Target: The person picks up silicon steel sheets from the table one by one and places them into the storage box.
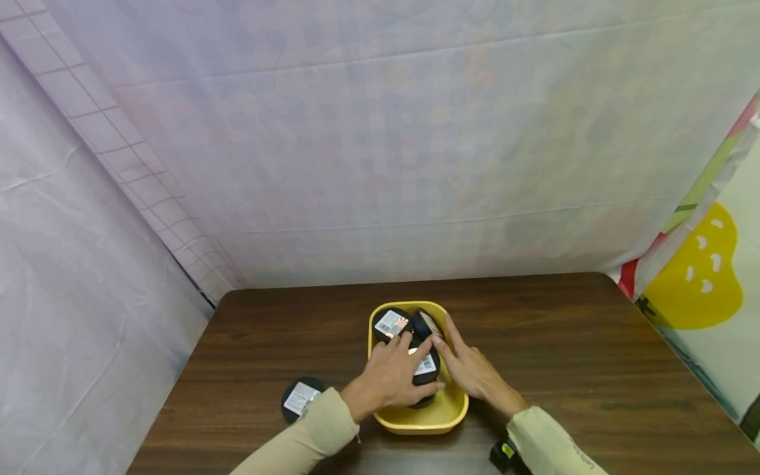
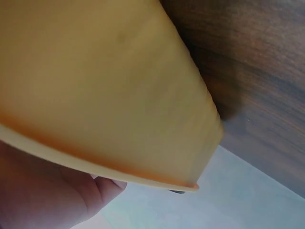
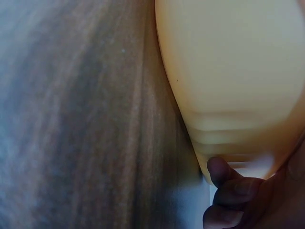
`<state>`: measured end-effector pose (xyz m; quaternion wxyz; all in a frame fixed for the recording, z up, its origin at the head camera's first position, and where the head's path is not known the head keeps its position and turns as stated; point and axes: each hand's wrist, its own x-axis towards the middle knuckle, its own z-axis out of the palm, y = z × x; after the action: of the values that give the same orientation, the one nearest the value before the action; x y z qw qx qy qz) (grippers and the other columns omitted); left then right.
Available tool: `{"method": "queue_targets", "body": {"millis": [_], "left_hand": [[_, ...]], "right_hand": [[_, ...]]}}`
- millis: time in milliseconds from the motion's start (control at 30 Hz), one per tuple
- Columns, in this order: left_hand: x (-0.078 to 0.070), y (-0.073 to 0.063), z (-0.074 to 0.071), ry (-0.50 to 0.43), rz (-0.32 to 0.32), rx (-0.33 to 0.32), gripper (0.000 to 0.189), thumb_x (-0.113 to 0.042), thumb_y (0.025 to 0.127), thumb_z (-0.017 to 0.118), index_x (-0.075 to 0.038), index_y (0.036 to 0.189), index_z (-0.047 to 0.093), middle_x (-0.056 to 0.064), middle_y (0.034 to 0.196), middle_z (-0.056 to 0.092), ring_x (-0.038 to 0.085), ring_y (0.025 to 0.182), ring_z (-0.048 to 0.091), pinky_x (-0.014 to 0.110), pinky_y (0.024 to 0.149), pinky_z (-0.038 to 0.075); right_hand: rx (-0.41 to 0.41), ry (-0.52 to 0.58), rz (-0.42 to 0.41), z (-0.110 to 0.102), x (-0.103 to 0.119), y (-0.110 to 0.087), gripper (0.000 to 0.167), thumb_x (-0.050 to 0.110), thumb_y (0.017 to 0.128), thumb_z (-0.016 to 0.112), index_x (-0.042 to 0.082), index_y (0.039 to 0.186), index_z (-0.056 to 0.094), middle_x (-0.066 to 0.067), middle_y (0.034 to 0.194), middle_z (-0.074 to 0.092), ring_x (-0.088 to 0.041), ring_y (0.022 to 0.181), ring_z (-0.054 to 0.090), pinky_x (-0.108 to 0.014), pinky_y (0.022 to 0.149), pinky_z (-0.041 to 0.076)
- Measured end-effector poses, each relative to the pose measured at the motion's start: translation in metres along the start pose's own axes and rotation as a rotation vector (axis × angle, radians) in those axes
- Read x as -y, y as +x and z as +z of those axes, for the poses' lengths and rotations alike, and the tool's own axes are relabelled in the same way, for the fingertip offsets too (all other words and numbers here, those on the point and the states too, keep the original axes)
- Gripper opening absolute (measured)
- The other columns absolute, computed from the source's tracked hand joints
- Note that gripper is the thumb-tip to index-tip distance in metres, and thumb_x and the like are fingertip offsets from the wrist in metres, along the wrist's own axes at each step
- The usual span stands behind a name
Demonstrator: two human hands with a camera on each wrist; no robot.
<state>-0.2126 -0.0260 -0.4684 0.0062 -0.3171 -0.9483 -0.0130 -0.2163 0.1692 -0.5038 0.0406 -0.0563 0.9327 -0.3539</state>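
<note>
A yellow plastic basin (image 1: pixel 448 414) stands on the table with several flat round black objects in it, some bearing white labels. My left hand (image 1: pixel 392 376) reaches over its left rim, thumb and fingers spread around one labelled black disc (image 1: pixel 426 367). Another labelled disc (image 1: pixel 388 322) lies flat at the far left inside, and a tilted disc (image 1: pixel 426 323) leans at the far right. My right hand (image 1: pixel 475 373) is at the right rim, thumb inside. In the right wrist view its curled fingers (image 3: pixel 228 191) lie along the outer basin wall (image 3: pixel 228 71).
A labelled black disc (image 1: pixel 301 398) lies on the brown wooden table (image 1: pixel 564 343) left of the basin, partly behind the left sleeve. A small black object with a yellow-green patch (image 1: pixel 503 455) is by the right sleeve. A pale curtain (image 1: pixel 415 165) hangs behind the table.
</note>
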Motion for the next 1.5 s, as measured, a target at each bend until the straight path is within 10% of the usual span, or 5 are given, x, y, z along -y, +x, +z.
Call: {"method": "queue_targets", "body": {"millis": [1500], "left_hand": [[0.0029,-0.0044,0.0016,0.019,0.044,-0.074,0.091,-0.078,0.088,0.043,-0.024,0.159,0.022,0.016,0.147,0.047,0.034,0.133,0.048,0.051,0.096,0.047]], "right_hand": [[0.003,0.014,-0.027,0.0002,-0.0016,-0.0001,0.074,0.066,0.101,0.020,0.027,0.161,0.002,-0.028,0.139,0.053,-0.040,0.107,0.064,-0.056,0.086,0.048]]}}
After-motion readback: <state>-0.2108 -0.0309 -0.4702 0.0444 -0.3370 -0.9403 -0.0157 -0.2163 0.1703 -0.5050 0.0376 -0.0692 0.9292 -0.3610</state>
